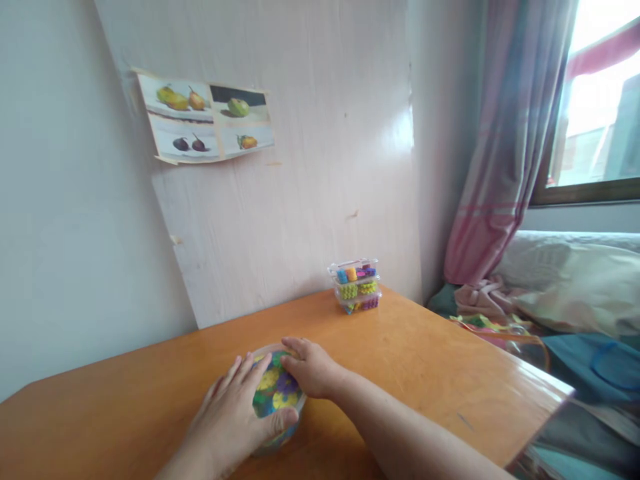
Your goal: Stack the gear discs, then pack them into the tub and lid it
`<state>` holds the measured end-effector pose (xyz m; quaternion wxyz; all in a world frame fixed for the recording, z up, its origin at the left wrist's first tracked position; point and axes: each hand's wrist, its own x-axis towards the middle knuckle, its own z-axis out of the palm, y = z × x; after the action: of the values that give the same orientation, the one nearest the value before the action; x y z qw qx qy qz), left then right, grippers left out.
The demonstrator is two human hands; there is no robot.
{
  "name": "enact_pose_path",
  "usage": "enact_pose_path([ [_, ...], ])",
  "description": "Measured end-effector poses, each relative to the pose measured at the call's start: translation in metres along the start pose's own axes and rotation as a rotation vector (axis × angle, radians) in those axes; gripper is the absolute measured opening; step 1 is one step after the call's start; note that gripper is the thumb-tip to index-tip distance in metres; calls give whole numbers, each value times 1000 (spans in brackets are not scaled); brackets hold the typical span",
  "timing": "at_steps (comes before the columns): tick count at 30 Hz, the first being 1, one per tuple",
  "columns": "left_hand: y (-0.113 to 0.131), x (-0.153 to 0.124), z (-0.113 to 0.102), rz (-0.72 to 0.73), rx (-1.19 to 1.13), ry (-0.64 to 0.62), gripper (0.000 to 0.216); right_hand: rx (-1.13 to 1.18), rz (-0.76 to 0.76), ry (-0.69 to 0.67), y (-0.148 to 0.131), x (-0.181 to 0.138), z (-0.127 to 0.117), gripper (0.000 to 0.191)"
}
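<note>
A round clear plastic tub [280,383] stands on the orange-brown table, showing yellow, purple, green and blue flower-shaped pieces through its top. My left hand [233,403] wraps around the tub's left and near side, its fingers along the rim and its thumb across the front. On the far right of the rim rests my right hand [315,370], with fingers curled over the edge. Both hands grip the tub between them. Whether a lid covers it I cannot tell, and its left side is hidden behind my left hand.
Stacked clear boxes [356,287] of colourful pieces stand at the table's back right, near the wall. The table [425,373] ends on the right beside heaped fabric and bags [575,320]. A fruit picture sheet [215,120] is taped to the board behind.
</note>
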<state>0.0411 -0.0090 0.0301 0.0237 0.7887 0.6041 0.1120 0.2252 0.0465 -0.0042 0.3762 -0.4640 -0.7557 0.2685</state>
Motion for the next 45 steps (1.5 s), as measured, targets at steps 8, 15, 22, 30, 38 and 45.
enact_pose_path([
  [8, -1, -2, 2, -4, -39, 38, 89, 339, 110, 5, 7, 2, 11, 55],
  [15, -6, 0, 6, -52, -279, 153, 78, 518, 314, 45, 4, 0, 4, 61],
  [22, 0, 0, -6, -190, -710, 298, 69, 427, 457, -51, -1, -6, -19, 10],
  [30, -15, 10, 3, -271, -1210, 478, 69, 601, 453, -60, 4, -10, -20, 10],
  [38, -39, 23, 12, -468, -1330, 635, 68, 682, 468, 106, -6, -11, -16, 10],
  [45, -40, 28, 25, -501, -1324, 592, 63, 712, 476, 299, 4, -5, -30, 13],
])
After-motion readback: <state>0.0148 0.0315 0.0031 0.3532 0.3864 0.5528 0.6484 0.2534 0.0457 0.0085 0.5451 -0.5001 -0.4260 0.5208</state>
